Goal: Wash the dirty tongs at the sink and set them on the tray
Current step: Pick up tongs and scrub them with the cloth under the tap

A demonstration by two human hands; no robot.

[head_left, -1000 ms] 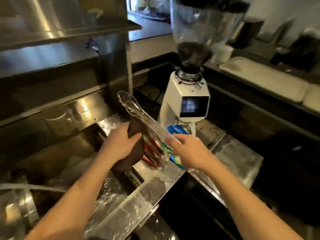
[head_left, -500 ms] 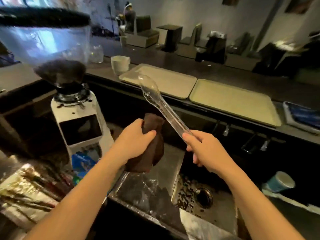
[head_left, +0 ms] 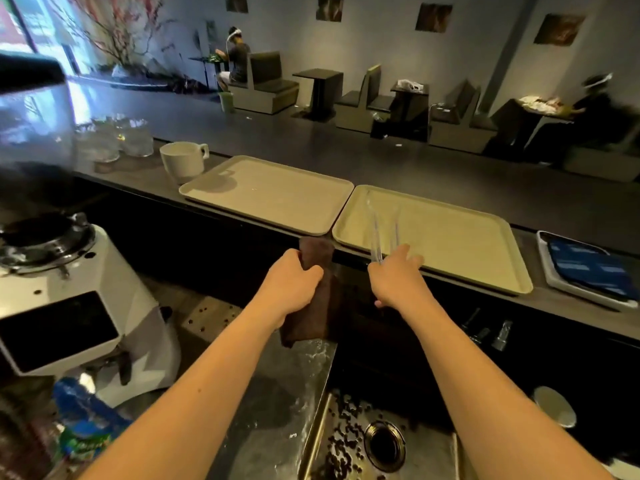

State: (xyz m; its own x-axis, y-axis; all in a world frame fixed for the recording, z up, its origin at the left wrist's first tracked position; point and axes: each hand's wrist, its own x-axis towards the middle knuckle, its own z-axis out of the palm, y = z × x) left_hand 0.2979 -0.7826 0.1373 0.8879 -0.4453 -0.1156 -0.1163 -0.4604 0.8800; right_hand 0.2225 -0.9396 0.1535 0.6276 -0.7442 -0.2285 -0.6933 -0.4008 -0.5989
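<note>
The clear plastic tongs lie just right of the frame's centre, over the near left part of the right-hand beige tray, their two arms spread and pointing away toward the tray's far rim. They are blurred, so whether they already rest on the tray's surface cannot be told. The right hand is at their near end by the tray's front edge; its fingers are spread and fairly straight, touching the handle end, and a firm grip is not plain. The left hand, just left of it, grips a dark brown cloth with fingers curled round it, the cloth hanging down below the fist.

A second beige tray sits edge to edge with the first, toward the left, and a white mug stands at its far left corner. At the right edge a blue cloth lies in a small white tray. Bottom centre holds the steel sink, coffee beans scattered round its drain. A white coffee grinder fills the left side.
</note>
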